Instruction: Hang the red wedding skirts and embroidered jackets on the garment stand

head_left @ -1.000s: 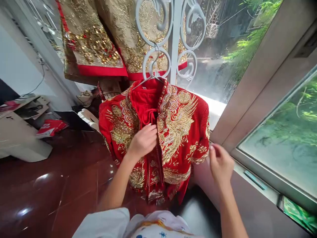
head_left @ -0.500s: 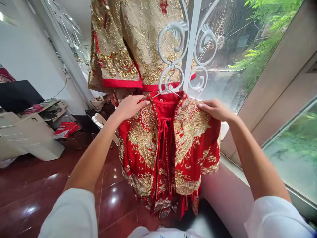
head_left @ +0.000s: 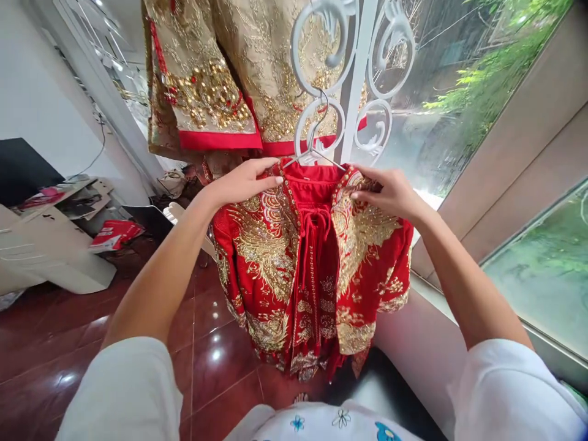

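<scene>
A red jacket [head_left: 275, 263] with heavy gold embroidery hangs on a white hanger [head_left: 316, 154] hooked in a ring of a white scrolled rack [head_left: 356, 79]. My left hand [head_left: 243, 182] grips the jacket's left shoulder by the collar, fingers closed over the cloth. My right hand [head_left: 388, 193] pinches the right collar edge. The jacket front hangs apart, showing a red inner garment with a drawstring [head_left: 316, 226].
A beige and gold embroidered garment with red trim [head_left: 220, 73] hangs above on the same rack. A big window [head_left: 528, 202] runs along the right. Boxes and papers [head_left: 55, 239] lie on the glossy red tile floor [head_left: 55, 361] at the left.
Both my hands rose from the jacket's middle and hem to its shoulders and collar. They now close in slightly toward the collar, and the view has tilted up.
</scene>
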A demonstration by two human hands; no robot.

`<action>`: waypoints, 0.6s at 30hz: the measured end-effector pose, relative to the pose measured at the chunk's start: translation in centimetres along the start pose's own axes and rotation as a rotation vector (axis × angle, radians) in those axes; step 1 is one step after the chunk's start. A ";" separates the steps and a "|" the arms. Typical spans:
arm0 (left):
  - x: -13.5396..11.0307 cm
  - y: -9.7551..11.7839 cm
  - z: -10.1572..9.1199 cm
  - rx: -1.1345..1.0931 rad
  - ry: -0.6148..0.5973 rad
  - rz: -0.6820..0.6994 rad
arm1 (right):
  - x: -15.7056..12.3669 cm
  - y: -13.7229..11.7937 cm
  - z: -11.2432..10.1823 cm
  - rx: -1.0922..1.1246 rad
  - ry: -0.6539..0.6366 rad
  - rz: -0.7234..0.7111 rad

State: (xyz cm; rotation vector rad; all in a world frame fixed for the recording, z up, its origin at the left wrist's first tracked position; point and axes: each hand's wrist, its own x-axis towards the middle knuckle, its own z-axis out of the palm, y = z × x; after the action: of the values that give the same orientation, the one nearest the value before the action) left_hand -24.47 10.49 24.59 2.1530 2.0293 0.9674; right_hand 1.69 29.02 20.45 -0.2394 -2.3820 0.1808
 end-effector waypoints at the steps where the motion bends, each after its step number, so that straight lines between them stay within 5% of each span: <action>1: 0.5 0.1 0.1 0.028 -0.051 -0.003 | 0.4 -0.3 0.4 -0.037 0.036 0.006; 6: 2.9 -0.2 0.0 0.107 -0.277 -0.118 | 1.3 -2.6 2.2 -0.212 0.127 0.023; 9: 0.4 0.5 2.5 0.150 0.097 -0.110 | -0.9 -5.3 4.1 -0.316 0.200 0.047; 11: -3.2 1.6 6.2 0.254 0.477 -0.136 | -3.9 -7.3 6.2 -0.341 0.285 0.114; 13: -7.3 2.5 11.3 0.351 0.683 -0.215 | -7.5 -8.9 9.1 -0.330 0.344 0.217; 16: -12.3 2.2 18.9 0.410 0.675 -0.426 | -12.7 -9.5 13.6 -0.321 0.394 0.383; 18: -14.3 1.1 22.1 0.410 0.641 -0.550 | -15.3 -8.6 15.4 -0.235 0.435 0.494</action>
State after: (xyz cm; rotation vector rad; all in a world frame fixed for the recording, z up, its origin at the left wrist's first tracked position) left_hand -12.98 5.77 1.35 1.3143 3.1085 1.3407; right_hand 1.17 16.26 0.85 -0.8861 -1.8728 0.0658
